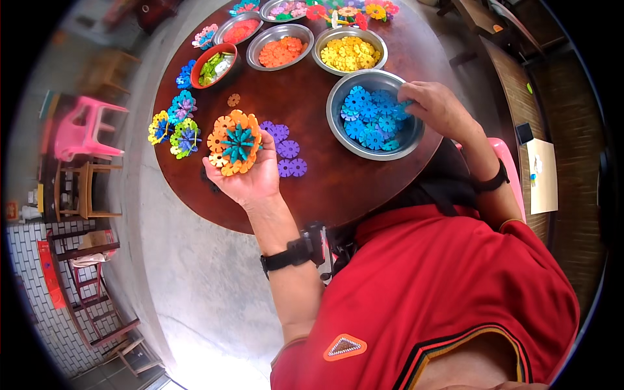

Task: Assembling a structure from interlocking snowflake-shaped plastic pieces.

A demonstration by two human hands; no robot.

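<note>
We are cupping our left hand (250, 175) palm up under a plastic flower (234, 143) built of orange snowflake discs around a teal centre; the fingers are curling loosely around its lower edge, the thumb is pressing against its right side, and the flower is sitting upright in the grasp just above the round brown table (305, 188). Just right of this hand, a few purple discs (285, 148) are lying flat on the tabletop, close to the thumb but not touching it. To its left, near the table's edge, finished flowers in yellow, blue and green (175, 130) are resting. We are reaching our right hand (437, 107) into a metal bowl of blue discs (375, 114), the knuckles bent and the fingertips dipping among the pieces at the bowl's right side; whether the fingers are pinching a disc we cannot tell, since they are blending in with the pile. Beyond this hand, further bowls are standing side by side: one of yellow discs (350, 52), one of orange discs (281, 51), and, further off to the left, a red bowl of green pieces (214, 65). A black wrist strap (289, 255) is sitting on our left forearm
</note>
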